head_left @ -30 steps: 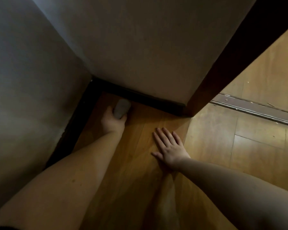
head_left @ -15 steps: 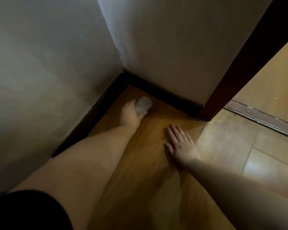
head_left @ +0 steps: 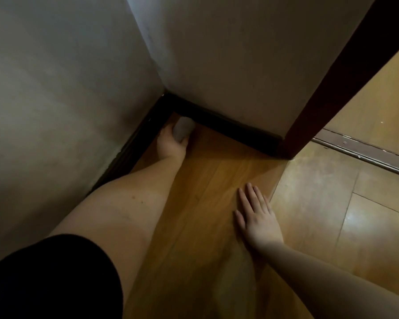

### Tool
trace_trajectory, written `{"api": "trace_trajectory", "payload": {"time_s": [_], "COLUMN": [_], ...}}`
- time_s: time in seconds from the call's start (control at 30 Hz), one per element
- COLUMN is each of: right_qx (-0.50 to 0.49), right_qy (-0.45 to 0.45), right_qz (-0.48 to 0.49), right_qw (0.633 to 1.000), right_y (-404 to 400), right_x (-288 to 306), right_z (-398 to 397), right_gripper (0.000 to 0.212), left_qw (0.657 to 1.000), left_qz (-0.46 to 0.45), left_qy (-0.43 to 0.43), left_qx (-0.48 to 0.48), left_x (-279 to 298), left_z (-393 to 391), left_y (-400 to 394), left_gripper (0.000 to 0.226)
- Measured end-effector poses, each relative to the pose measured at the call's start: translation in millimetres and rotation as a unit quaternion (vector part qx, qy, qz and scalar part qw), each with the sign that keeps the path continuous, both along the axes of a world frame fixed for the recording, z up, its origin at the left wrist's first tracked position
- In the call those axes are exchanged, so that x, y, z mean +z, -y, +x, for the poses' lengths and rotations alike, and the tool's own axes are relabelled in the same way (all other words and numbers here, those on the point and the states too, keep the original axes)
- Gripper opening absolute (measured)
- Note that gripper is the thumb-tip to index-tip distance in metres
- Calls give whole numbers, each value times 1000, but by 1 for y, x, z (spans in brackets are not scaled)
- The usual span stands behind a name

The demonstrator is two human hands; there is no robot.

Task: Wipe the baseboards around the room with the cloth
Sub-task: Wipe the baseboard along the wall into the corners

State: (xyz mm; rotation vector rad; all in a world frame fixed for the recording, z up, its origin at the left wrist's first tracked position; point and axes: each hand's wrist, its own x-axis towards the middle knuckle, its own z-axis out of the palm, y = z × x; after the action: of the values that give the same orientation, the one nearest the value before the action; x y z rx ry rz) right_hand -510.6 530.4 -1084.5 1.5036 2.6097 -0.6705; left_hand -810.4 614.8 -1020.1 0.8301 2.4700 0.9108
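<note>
Two pale walls [head_left: 67, 77] meet in a corner, and a dark baseboard [head_left: 228, 131] runs along the foot of each, one strip going back along the left wall, the other running right from the corner to a dark door frame [head_left: 327, 88]. Below them lies the wooden floor [head_left: 205, 180], with a metal threshold strip [head_left: 364, 155] beyond the door frame. The left hand [head_left: 171, 143] reaches deep into the corner, fingers curled round a bunched grey cloth [head_left: 182, 130] that sits at the foot of the right-hand strip, just beside where the two strips meet; whether it touches the board I cannot tell. The right hand [head_left: 256, 217] lies flat on the floor, fingers straight and spread, holding nothing, well back from the baseboard. The left hand is far nearer, so the wipe likely follows either strip's length away from the corner.
</note>
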Motion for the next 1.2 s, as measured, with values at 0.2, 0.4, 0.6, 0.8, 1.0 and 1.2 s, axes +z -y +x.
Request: {"api": "trace_trajectory", "payload": {"time_s": [0.2,0.4,0.6,0.8,1.0,1.2], "right_qx": [64,68,67,74,80,85], "right_qy": [0,12,19,10,4,-5], "right_qz": [18,26,18,18,12,-11], "right_qw": [998,997,997,997,997,996], "right_y": [-21,-20,-19,-21,-21,-25], "right_x": [3,6,14,15,16,17], "right_z": [7,7,6,7,7,8], "right_gripper": [64,66,68,69,71,72], "left_qw": [997,996,993,990,997,1000], "left_qz": [12,19,47,33,27,16], "left_qy": [-57,-87,0,21,17,5], "left_qx": [-44,14,106,137,65,-3], "left_x": [-3,-13,-18,-16,-14,-15], "left_z": [-30,-35,-25,-25,-18,27], "left_y": [-18,-30,-45,-57,-48,-35], "left_gripper": [61,51,33,33,36,28]}}
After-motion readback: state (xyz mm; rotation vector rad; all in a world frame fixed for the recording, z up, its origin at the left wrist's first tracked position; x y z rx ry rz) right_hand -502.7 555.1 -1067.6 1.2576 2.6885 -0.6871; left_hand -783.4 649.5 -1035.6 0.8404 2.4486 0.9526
